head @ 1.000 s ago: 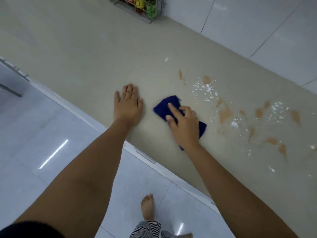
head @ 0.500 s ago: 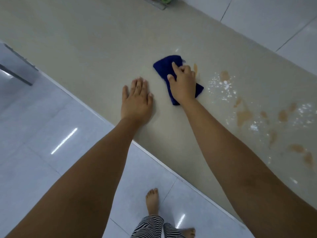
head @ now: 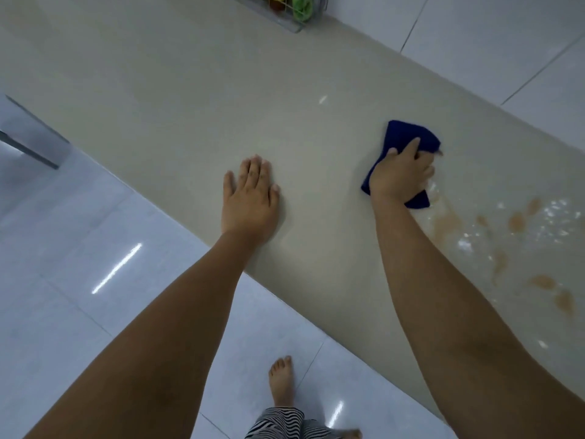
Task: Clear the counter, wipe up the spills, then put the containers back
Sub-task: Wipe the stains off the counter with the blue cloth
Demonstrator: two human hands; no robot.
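**Right hand grips the cloth at the edge of the spills**

The person's right hand [head: 400,174] lies on top of a dark blue cloth [head: 406,134] on the beige tabletop [head: 190,90]. Its fingers [head: 411,147] are curled down over the cloth and grip it, bunching the fabric under the palm. One corner of the cloth shows beyond the fingers and another sticks out beside the wrist. The cloth's right edge is blurred.

Left of the cloth and well apart from it, the left hand [head: 250,198] rests flat on the tabletop near the front edge. Its fingers are straight and close together, the thumb a little out, holding nothing.

The spills start just right of the cloth, on the side nearer the person. A pale, glistening smear touches the cloth's lower right corner. From there brown patches [head: 519,221] and scattered white specks [head: 463,243] spread away from the cloth toward the right border of the view.

Far beyond the cloth and to its left, a wire rack [head: 286,22] stands on the tabletop against the white tiled wall [head: 474,42]. It holds containers [head: 300,9], one green and the others cut off by the top of the view.

On the near side of the cloth, past the tabletop's front edge, lies a glossy pale tiled floor [head: 63,280]. A bare foot [head: 281,380] stands on it, with a black-and-white striped trouser leg [head: 278,423] above the ankle
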